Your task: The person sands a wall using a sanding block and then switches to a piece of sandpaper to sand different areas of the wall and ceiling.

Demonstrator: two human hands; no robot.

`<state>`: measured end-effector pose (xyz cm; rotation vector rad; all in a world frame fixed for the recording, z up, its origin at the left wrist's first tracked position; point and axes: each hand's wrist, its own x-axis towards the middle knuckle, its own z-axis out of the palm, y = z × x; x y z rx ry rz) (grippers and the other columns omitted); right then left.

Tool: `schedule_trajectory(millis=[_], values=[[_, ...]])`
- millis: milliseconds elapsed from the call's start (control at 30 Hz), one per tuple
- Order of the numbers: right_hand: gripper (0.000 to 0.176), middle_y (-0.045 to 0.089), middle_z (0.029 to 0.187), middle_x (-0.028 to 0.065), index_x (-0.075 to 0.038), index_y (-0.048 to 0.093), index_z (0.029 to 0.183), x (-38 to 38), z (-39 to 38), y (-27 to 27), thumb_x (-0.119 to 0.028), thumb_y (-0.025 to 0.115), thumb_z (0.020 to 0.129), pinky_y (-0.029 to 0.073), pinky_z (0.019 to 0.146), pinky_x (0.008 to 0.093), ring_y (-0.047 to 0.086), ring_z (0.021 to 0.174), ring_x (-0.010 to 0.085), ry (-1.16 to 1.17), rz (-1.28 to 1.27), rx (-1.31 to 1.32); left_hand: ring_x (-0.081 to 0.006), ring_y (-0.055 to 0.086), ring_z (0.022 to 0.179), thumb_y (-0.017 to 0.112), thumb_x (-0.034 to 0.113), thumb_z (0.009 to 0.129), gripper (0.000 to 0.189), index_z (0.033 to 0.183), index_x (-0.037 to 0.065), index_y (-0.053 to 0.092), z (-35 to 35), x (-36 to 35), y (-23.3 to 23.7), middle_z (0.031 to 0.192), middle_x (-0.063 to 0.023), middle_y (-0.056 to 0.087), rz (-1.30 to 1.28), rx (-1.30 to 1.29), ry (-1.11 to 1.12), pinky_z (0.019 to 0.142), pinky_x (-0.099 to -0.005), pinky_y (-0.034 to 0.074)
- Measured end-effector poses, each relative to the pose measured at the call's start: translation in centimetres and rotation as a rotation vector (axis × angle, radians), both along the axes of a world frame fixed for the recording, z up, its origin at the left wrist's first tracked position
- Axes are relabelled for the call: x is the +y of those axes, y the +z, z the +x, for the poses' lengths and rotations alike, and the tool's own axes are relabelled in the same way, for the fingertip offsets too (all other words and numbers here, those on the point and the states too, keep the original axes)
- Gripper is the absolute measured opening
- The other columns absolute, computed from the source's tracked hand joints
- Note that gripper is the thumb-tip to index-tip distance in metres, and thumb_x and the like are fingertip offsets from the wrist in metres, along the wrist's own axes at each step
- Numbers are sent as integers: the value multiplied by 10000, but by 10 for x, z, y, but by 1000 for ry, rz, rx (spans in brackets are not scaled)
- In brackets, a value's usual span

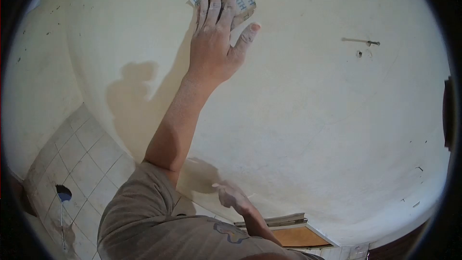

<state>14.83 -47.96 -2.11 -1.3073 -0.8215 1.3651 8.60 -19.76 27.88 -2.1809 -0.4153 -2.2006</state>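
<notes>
High on the pale wall [298, 86], my left hand [215, 31] holds a sheet of sandpaper [247, 2] flat against the surface. Its fingers are stretched over the sheet, with the thumb out to the right. Blue lettering shows on the back of the sheet, and one corner sticks out at the left. White dust covers the fingers and forearm. My right hand [232, 197] is low, near the wall and in front of my body, also dusty. Its fingers are blurred, so whether they hold anything cannot be made out.
A nail or screw [373, 43] sticks out of the wall at the upper right, above a small hole [359, 54]. Grey tiles [91, 159] cover the lower left, with a dark round opening [63, 192]. A framed brown panel [301, 236] is at the bottom.
</notes>
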Motion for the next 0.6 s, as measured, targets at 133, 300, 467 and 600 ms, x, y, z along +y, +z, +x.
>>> schedule_trajectory(millis=[133,300,467,600], values=[[603,505,725,-9,-50,548,1389,-7,-5,1,-534,487,1035,294,542,265,367,601,87,25,23,44,-514,187,1534,605,578,966,896,1607,28,304,0,-9,-20,1655,-307,224,16,0,-32,1243,-571,215],[611,521,682,44,-16,572,1379,-15,-13,-9,-502,529,1011,318,518,285,391,570,116,-74,-35,99,-524,190,1531,495,656,983,896,1601,28,329,2,-36,-106,1660,-297,230,-107,87,-154,1240,-583,192],[588,517,691,30,-10,589,1356,-15,-20,7,-481,550,1005,321,518,277,400,571,106,-80,8,70,-514,214,1528,509,662,977,882,1583,35,376,-3,-19,-70,1646,-295,274,-35,49,-126,1238,-579,207],[578,540,713,27,-20,588,1348,-17,-7,9,-481,552,1003,352,539,271,452,599,110,-169,48,-22,-493,233,1529,578,657,946,885,1560,37,425,-6,1,0,1626,-303,307,-2,-17,-97,1240,-567,232]])
